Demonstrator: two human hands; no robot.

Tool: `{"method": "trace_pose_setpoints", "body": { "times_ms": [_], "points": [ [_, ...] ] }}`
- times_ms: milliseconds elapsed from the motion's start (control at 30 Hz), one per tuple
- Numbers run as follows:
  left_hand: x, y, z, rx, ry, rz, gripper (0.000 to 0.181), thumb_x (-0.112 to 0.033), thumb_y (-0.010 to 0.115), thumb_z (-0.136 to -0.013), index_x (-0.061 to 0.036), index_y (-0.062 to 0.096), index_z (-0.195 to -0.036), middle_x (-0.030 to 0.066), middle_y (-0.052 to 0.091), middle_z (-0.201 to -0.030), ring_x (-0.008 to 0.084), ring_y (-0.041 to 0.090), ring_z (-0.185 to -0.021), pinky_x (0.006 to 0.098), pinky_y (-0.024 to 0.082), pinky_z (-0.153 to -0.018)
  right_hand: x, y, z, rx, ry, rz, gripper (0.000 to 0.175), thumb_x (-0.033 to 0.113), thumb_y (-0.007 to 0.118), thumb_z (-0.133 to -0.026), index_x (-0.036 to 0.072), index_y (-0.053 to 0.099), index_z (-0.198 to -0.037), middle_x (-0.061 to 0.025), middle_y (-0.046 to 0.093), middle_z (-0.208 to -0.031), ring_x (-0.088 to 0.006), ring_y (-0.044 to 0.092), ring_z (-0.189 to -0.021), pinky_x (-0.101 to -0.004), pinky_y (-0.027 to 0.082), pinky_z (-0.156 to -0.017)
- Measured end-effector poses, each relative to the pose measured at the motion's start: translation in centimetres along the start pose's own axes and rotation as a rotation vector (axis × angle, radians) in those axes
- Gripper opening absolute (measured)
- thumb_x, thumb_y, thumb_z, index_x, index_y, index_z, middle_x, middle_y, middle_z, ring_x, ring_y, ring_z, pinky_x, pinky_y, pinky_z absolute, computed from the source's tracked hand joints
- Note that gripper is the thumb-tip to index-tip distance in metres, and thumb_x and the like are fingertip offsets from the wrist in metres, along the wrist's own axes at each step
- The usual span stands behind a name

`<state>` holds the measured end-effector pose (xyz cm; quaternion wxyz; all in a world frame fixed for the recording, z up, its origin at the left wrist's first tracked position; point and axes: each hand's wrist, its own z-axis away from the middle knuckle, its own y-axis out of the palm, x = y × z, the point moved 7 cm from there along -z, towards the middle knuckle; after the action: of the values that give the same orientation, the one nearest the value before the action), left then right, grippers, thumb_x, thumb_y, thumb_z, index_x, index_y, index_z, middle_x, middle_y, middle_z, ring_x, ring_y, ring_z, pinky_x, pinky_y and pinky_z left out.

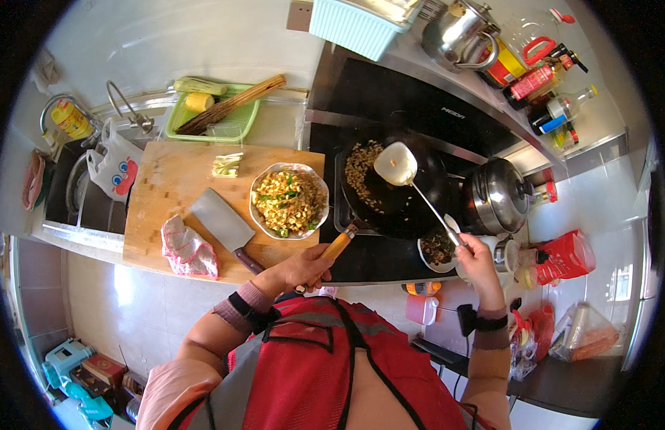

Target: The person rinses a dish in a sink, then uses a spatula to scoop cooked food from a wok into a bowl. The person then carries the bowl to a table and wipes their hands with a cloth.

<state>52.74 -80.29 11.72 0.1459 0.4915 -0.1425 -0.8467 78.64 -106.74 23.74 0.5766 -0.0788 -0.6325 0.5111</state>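
Note:
My left hand [306,266] is closed around the wooden handle of a black wok [429,193] on the stove. My right hand [476,258] grips a long-handled metal wok spatula [396,163], whose blade is over the wok with a small bit of food on it. Chopped pale brown pieces [363,166] lie along the wok's left side. Left of the stove, a scalloped bowl [253,207] heaped with a noodle-like or shredded dish, nuts and green pieces stands on a wooden cutting board [155,188]. A bowl of dark chopped food [439,250] sits below the wok, partly under the spatula handle.
On the board are a cleaver [219,217], a cloth [188,250] and cut pale-green strips [227,165]. A green basket [173,121] stands behind it. A lidded steel pot [496,196] is right of the wok. Bottles [534,83] line the shelf above; a sink [104,209] lies far left.

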Motion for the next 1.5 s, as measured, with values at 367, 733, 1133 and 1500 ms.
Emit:
{"method": "trace_pose_setpoints", "body": {
  "times_ms": [367, 733, 1133, 1500],
  "points": [
    [-0.5, 0.1, 0.3, -0.076, -0.085, -0.127, 0.039, -0.027, 0.050, -0.095, -0.0119, 0.044, -0.130, 0.0031, 0.054, -0.070, 0.0080, 0.050, -0.049, 0.0213, 0.042, -0.041, 3.8, -7.9, -7.3, 0.038, 0.047, 0.809, 0.022, 0.021, 0.061, -0.083, 0.001, 0.065, -0.093, -0.0201, 0.064, -0.090, -0.0366, 0.062, -0.085, -0.0435, 0.049, -0.074],
    [-0.1, -0.1, 0.4, -0.100, -0.062, -0.101, 0.035, -0.026, 0.050, -0.095, -0.0092, 0.047, -0.125, 0.0018, 0.055, -0.069, 0.0072, 0.054, -0.050, 0.0201, 0.043, -0.040, 15.8, -3.0, -12.3, -0.019, -0.224, 0.933, 0.014, 0.017, 0.059, -0.083, 0.016, 0.068, -0.092, -0.0142, 0.067, -0.093, -0.0361, 0.063, -0.089, -0.0453, 0.051, -0.076],
    [-0.3, 0.0, 0.3, -0.096, -0.045, -0.111, 0.031, -0.029, 0.047, -0.097, -0.0081, 0.047, -0.120, 0.0016, 0.054, -0.070, 0.0076, 0.053, -0.050, 0.0200, 0.041, -0.040, 14.7, -5.3, -14.9, 0.164, -0.220, 0.991, 0.016, 0.016, 0.060, -0.075, 0.013, 0.071, -0.086, -0.0158, 0.067, -0.094, -0.0344, 0.065, -0.089, -0.0440, 0.051, -0.079],
    [0.2, -0.2, 0.1, -0.095, -0.081, -0.120, 0.033, -0.029, 0.047, -0.097, -0.0068, 0.047, -0.121, 0.0018, 0.055, -0.070, 0.0083, 0.052, -0.049, 0.0212, 0.043, -0.041, 15.0, -5.2, -13.0, 0.269, -0.301, 1.088, 0.015, 0.016, 0.064, -0.071, 0.013, 0.072, -0.084, -0.0141, 0.068, -0.089, -0.0331, 0.066, -0.084, -0.0414, 0.053, -0.075]
  ]
}}
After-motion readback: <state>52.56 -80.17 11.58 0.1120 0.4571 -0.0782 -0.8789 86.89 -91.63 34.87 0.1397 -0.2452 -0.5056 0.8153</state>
